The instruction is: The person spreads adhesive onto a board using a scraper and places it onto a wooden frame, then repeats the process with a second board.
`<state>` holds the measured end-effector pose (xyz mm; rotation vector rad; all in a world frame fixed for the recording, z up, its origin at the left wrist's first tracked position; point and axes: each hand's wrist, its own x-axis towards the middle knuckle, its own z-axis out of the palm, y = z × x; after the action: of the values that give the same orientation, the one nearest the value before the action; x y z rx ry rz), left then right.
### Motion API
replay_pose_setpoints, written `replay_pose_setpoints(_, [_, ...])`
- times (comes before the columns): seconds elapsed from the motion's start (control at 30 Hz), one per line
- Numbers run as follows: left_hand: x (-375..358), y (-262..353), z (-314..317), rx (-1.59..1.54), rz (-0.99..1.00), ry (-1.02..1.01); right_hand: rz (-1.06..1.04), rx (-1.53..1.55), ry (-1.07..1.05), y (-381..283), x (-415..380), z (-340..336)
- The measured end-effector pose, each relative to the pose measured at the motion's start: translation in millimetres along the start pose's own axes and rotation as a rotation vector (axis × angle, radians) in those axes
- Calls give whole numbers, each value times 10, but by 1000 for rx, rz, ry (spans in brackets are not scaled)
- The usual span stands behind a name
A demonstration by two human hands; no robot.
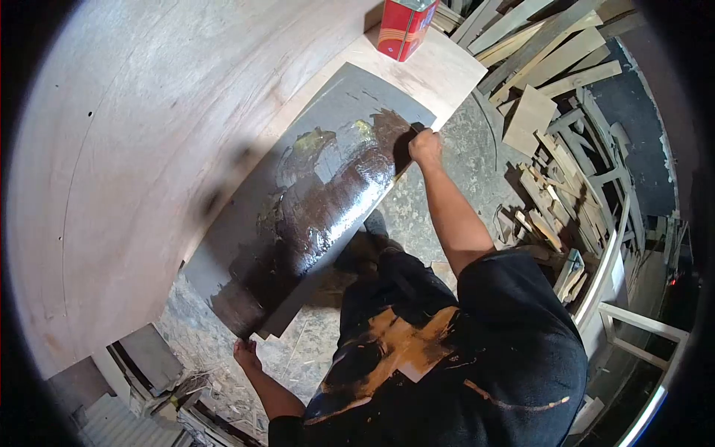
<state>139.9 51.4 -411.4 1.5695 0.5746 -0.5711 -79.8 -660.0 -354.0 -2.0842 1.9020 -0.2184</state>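
The sheet (313,194) is grey with a glossy dark brown wet patch. The worktop (119,149) is pale beige wood. The can (404,27) is red with some yellow print.

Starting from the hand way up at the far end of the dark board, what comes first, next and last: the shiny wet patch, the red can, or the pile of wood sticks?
From the right hand:
1. Shiny wet patch, on the dark board just beside the hand.
2. Red can, on the plywood past the board's end.
3. Pile of wood sticks, on the floor off to the side. It is close to the can's distance, so hard to rank.
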Motion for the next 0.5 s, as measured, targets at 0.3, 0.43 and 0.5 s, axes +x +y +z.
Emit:
replay_pose_setpoints(0.3, [-28,53,21,27,-9,0,-127,9,-218,-951,136,401])
replay_pose_setpoints(0.43, [-149,70,134,-21,22,85,-440,-138,-413,-1384,11,375])
replay_pose_setpoints(0.5, [-150,69,198,-10,8,117,-483,-119,-378,-1482,-18,288])
